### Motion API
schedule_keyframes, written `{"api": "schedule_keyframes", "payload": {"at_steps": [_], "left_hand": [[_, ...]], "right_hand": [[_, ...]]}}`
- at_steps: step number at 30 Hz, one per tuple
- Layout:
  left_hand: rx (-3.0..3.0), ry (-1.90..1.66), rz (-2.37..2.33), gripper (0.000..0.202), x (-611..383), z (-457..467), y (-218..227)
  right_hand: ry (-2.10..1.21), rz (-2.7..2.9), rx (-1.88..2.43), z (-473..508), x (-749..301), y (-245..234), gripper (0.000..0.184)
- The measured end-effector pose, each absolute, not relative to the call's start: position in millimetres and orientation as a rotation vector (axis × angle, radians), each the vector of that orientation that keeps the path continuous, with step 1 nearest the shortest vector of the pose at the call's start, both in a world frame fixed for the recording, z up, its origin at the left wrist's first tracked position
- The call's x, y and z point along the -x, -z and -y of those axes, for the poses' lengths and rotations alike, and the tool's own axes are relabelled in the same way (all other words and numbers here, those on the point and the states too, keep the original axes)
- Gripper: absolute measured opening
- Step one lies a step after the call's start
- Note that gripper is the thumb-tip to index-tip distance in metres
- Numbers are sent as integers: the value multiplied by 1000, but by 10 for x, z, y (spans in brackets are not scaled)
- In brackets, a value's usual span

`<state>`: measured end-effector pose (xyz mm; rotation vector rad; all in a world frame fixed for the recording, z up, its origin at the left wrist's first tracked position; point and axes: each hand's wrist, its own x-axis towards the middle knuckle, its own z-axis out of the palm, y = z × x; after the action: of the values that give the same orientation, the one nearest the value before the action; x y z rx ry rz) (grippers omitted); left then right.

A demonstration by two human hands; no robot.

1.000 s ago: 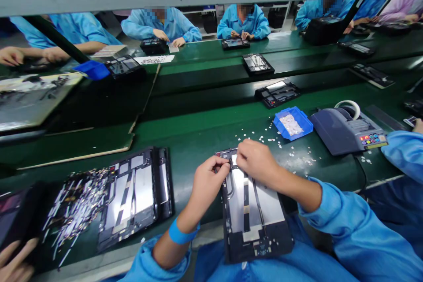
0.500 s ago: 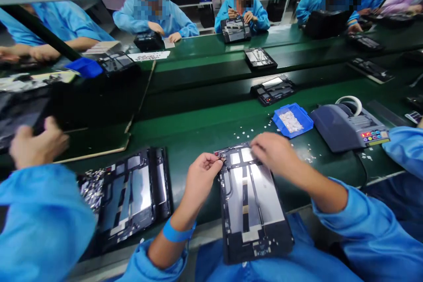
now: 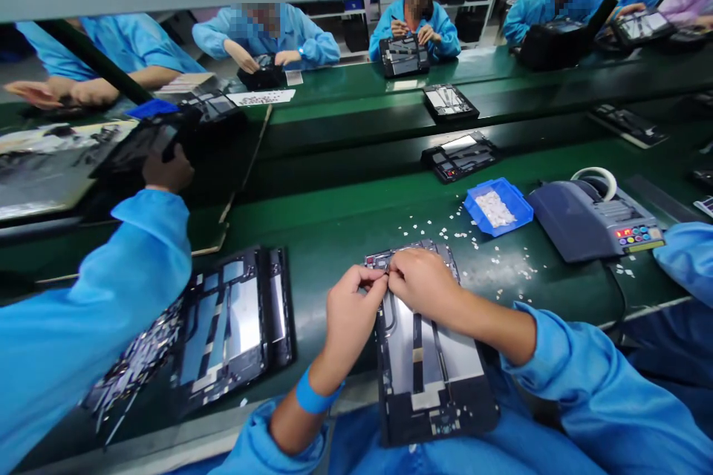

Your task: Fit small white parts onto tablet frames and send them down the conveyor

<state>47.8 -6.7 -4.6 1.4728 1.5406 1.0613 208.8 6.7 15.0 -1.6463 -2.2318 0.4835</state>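
Observation:
An opened tablet (image 3: 457, 356) leans on the bench edge and my lap, its inner parts facing me. My left hand (image 3: 353, 308), with a blue band at the wrist, pinches at the tablet's upper left corner. Right against it, my right hand (image 3: 423, 282) is closed, thumb and fingertips meeting those of the left. Whatever sits between the fingertips is too small and covered to name. Two more opened tablets (image 3: 237, 319) overlap on the bench to my left, beside a heap of thin strip-like parts (image 3: 145, 341).
A blue tray (image 3: 521, 215) holds small white pieces, with similar bits scattered around it. Right of it stands a tape dispenser (image 3: 573, 219). Another tablet (image 3: 462, 156) lies farther back. On the left, a co-worker's arm (image 3: 139, 237) reaches across with a dark tablet. Other workers sit opposite.
My right hand has moved left and down from the tablet's top right to meet my left hand. The co-worker's hand at left has moved away from me and to the right.

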Motion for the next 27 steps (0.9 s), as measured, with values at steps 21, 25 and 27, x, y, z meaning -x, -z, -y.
{"api": "schedule_keyframes", "payload": {"at_steps": [21, 25, 27], "left_hand": [[-1405, -1034, -1384, 17, -206, -23, 33], [-1893, -1039, -1470, 15, -43, -135, -65], [-2105, -951, -1401, 18, -20, -200, -80]], "right_hand": [[-262, 1806, 2358, -373, -3873, -266, 31], [-594, 1880, 1858, -233, -3271, -404, 20], [-714, 1963, 1736, -232, -2823, -487, 20]]}}
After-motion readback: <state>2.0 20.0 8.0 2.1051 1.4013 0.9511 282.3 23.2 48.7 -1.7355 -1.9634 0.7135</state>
